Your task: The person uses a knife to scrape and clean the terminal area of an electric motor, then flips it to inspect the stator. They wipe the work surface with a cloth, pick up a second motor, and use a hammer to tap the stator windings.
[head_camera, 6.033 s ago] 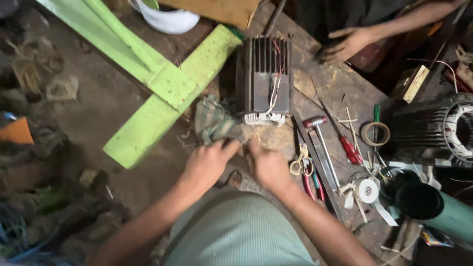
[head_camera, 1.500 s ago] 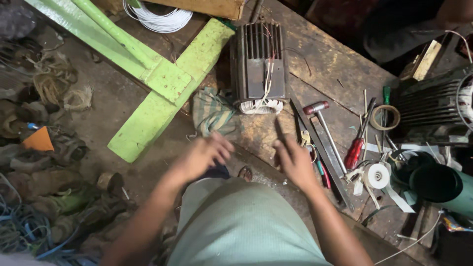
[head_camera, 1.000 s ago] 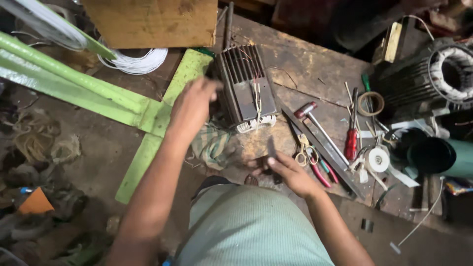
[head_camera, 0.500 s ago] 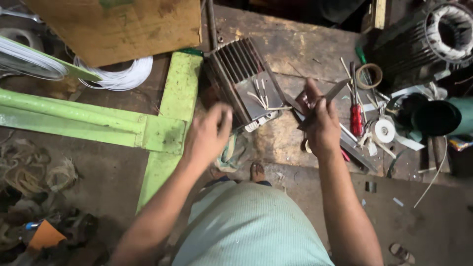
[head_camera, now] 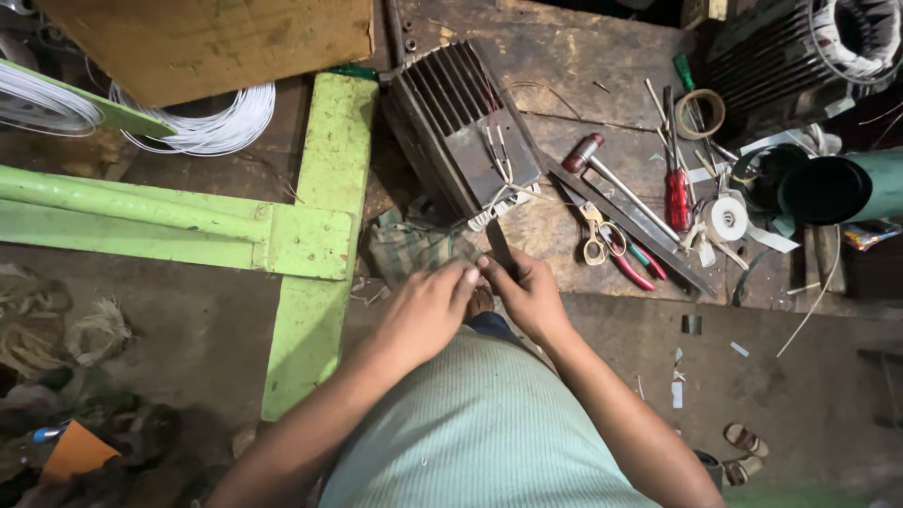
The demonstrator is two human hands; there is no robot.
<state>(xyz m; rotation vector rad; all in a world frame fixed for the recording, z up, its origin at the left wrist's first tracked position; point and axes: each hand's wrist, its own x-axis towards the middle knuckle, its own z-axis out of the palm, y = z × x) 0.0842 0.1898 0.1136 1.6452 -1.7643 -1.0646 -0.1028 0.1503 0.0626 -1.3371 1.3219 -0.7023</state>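
A: Quick pass. What did your hands have?

B: Your right hand point(head_camera: 532, 293) was closed around a thin dark flat strip point(head_camera: 499, 248), some blade or slip of sheet, can't tell which. Your left hand point(head_camera: 428, 306) had its fingertips point(head_camera: 467, 274) pinched at the strip's near end, touching your right thumb.

A: Which way did the strip run?

B: Long axis pointed up and away from your fingers, tilted slightly left, with the far tip just at the near end of the finned motor stator housing point(head_camera: 463, 127). White winding leads point(head_camera: 497, 193) hung at that same end, just beyond the tip.

A: Which hand was nearer the housing?

B: Your right, by a little; its fingers sat higher on the strip. The left was just below and to the left.

A: Edges, room?

B: Left of your fingers lay a striped rag point(head_camera: 406, 250) right beside them, then the green steel frame point(head_camera: 310, 235) further out. To the right, scissors point(head_camera: 596, 237) and a long flat steel bar point(head_camera: 628, 228) were near, with a hammer point(head_camera: 607, 175) and a red-handled screwdriver point(head_camera: 676, 185) beyond. The bench edge point(head_camera: 649, 299) ran just under your right wrist. Open room was straight ahead along the strip only; both sides were crowded.
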